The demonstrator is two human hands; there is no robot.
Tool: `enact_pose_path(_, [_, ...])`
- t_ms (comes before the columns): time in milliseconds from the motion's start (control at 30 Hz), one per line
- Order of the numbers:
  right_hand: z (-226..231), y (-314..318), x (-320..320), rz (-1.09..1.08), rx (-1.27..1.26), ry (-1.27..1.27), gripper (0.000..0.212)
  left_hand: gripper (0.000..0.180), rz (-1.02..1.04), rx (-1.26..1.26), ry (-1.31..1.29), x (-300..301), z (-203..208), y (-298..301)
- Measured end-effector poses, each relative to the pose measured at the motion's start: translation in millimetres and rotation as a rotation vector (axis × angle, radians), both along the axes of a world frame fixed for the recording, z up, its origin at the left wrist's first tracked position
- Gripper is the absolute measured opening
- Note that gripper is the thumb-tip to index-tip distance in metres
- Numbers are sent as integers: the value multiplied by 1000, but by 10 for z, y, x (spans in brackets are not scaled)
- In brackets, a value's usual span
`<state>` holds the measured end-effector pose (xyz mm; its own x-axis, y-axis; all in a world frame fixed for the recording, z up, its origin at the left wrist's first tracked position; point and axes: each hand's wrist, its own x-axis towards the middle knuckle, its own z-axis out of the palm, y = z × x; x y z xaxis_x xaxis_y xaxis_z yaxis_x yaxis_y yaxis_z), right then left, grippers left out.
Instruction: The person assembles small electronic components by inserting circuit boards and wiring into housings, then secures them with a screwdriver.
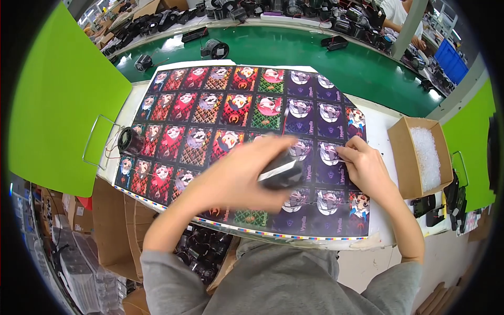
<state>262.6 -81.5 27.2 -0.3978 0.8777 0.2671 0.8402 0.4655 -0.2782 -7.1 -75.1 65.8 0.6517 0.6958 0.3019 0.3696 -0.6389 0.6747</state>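
Left hand [239, 174], blurred, curls around a shiny black rounded part [286, 173] above the dark, colourfully printed sheet [268, 111]; right hand [363, 164] has fingertips drawn together over it, pinching what, I can't tell.

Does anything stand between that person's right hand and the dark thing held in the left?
Nothing visible does: only the flat printed sheet shows in the gap between the right hand and the dark object in the left hand.
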Motion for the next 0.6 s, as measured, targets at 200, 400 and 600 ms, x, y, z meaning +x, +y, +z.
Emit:
enact_pose_path(200, [92, 99, -10, -37, -55, 136, 14, 60, 11, 47, 420, 305, -163, 556])
enact_pose_path(400, [349, 426, -152, -118, -122, 392, 14, 22, 33, -219, -254, 349, -424, 840])
enact_pose_path(600, [496, 812, -351, -116, -263, 846, 16, 31, -37, -540, -756, 530, -318, 830])
